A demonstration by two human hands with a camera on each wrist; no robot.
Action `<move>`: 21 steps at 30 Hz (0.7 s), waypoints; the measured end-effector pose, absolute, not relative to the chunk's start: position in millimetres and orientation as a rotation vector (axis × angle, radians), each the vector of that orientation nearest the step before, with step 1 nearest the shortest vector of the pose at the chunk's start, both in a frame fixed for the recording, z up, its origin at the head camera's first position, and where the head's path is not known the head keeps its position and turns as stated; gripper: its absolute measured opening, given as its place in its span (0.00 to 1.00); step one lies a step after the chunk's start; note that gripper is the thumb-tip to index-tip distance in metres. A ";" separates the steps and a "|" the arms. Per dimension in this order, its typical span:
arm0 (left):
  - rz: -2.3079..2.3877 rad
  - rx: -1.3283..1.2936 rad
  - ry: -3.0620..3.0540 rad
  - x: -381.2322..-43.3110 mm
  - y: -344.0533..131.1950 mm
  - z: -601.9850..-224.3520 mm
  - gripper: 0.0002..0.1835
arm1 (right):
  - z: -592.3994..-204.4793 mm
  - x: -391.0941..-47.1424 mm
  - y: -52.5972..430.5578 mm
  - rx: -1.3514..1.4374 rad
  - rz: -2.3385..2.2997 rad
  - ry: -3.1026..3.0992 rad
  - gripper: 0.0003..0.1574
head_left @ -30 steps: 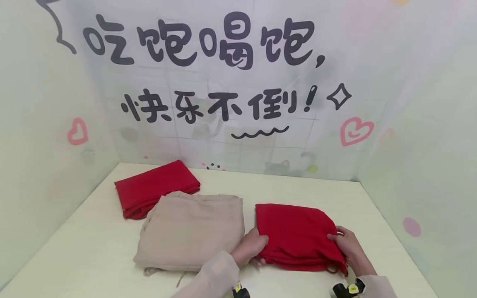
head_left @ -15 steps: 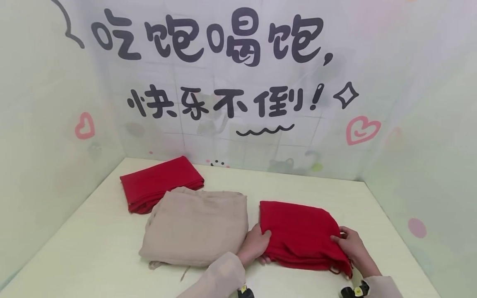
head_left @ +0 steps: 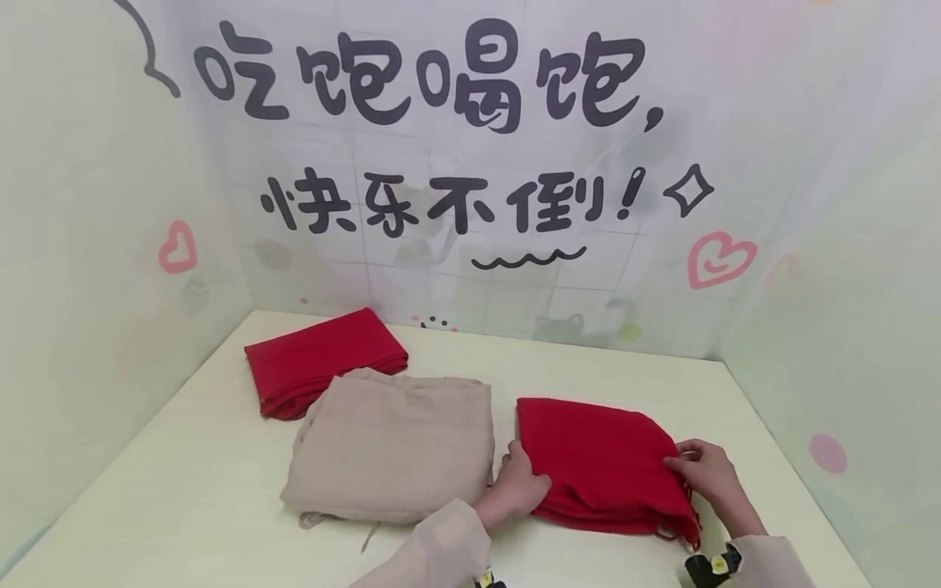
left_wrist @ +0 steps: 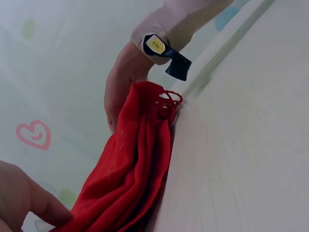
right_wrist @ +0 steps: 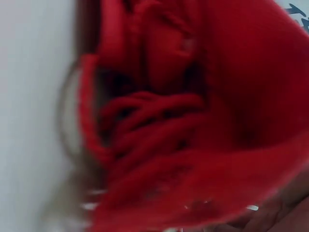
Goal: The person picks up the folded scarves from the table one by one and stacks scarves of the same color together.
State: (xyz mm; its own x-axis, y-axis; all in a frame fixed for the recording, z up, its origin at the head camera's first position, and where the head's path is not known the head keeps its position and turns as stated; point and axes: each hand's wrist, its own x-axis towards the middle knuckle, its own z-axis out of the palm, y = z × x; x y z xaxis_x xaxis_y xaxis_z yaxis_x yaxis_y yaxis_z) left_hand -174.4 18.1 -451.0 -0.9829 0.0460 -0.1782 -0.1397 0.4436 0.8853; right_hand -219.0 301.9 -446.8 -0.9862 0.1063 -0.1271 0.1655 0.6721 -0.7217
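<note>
A folded red scarf [head_left: 595, 465] with twisted fringe at its right end lies right of the table's middle. My left hand [head_left: 512, 487] holds its left edge, thumb on top; the other fingers are mostly hidden. At the right edge my right hand [head_left: 709, 478] pinches the cloth between thumb and fingers. The left wrist view shows the red scarf [left_wrist: 130, 169] as stacked folds, with my right hand [left_wrist: 120, 87] behind its far end. Close up in the right wrist view, the blurred red fringe [right_wrist: 149, 125] hangs among the folds. Next to my left hand lies a folded beige cloth [head_left: 393, 449].
Another folded red cloth [head_left: 323, 355] lies at the back left, partly behind the beige cloth. The pale table [head_left: 588, 371] is enclosed by light walls [head_left: 831, 286] on three sides, with dark lettering on the back one. A loose beige strand trails from the beige cloth.
The view has shifted slightly. My left thumb has slid a little further over the scarf's edge, and the fingers seen under it earlier are hidden. My right fingers have moved slightly along the right edge.
</note>
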 end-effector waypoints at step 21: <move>1.890 -0.166 2.514 -182.2 -5.6 -415.3 0.21 | -411.0 -238.2 263.3 0.209 -1.440 2.690 0.26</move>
State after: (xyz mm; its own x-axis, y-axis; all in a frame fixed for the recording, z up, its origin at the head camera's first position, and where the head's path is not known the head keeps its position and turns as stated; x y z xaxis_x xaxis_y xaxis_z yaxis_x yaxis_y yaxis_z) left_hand -182.2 -5.6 -415.3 -0.9944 -0.0891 -0.0568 -0.0793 0.2743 0.9584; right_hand -238.2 263.3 -411.0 -0.9873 0.0808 -0.1371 0.1589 0.5479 -0.8213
